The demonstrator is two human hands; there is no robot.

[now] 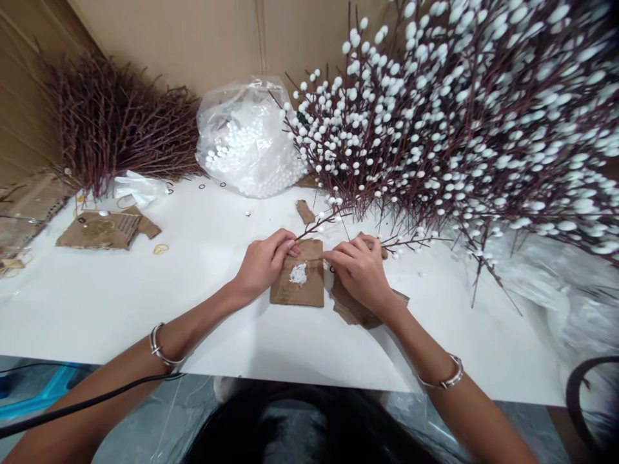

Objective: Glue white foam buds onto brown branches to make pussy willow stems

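Left grip (265, 265), right grip (360, 272) — one twig (322, 223) each, over one cardboard square (281, 293)

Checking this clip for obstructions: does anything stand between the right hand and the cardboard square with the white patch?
Nothing visible does: the fingertips of the right hand reach the right edge of the cardboard square, with no object between them.

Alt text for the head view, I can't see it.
The left hand grips a thin reddish-brown twig with white foam buds, and the right hand rests beside it, both over a brown cardboard square with a white crumbly patch. A mass of white-budded branches fills the upper right.
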